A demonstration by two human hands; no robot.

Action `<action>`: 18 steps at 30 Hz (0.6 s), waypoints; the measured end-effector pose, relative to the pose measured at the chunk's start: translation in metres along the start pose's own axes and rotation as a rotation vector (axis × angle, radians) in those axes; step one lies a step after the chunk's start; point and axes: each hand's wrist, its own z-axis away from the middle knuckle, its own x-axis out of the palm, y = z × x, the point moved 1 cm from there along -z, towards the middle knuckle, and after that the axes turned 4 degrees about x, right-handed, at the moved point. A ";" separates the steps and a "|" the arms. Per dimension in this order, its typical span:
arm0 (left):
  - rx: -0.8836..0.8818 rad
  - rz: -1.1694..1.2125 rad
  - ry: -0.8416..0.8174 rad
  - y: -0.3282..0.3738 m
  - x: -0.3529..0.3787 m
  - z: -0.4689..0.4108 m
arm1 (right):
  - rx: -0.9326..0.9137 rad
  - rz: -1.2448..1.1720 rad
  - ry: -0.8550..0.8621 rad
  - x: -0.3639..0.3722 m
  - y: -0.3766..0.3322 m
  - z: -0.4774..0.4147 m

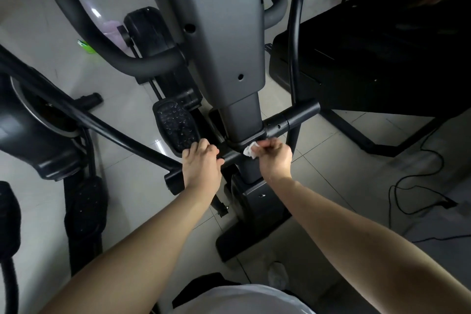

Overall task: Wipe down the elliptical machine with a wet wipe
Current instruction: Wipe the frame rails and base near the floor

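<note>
Right hand (274,158) pinching wipe (250,151) against crossbar (293,117) at column (242,115) base, left hand (201,163) gripping crossbar alongside, pedal (175,125) just beyond it

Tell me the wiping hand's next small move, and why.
Probably slide the wet wipe rightward along the crossbar: the right hand holds it at the grey column base, the bar's right stretch lies just beside it, and the left hand rests on the left part.

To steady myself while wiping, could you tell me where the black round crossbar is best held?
Grip the crossbar left of the grey column, from above, as the left hand does: the tube lies level and slim; right of it the right hand holds the white wipe.
</note>
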 end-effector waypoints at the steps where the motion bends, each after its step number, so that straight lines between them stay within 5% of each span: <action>1: -0.003 -0.004 0.001 0.000 0.000 0.000 | -0.007 0.023 0.007 -0.001 -0.004 -0.004; 7: -0.012 -0.007 -0.011 -0.001 0.000 -0.001 | 0.058 -0.035 0.256 -0.019 0.003 -0.026; 13: -0.006 -0.016 -0.006 0.000 0.001 0.000 | 0.093 0.017 -0.012 0.030 0.033 0.025; 18: 0.008 -0.023 0.002 0.000 0.001 0.000 | 0.058 -0.092 0.130 -0.010 0.011 -0.013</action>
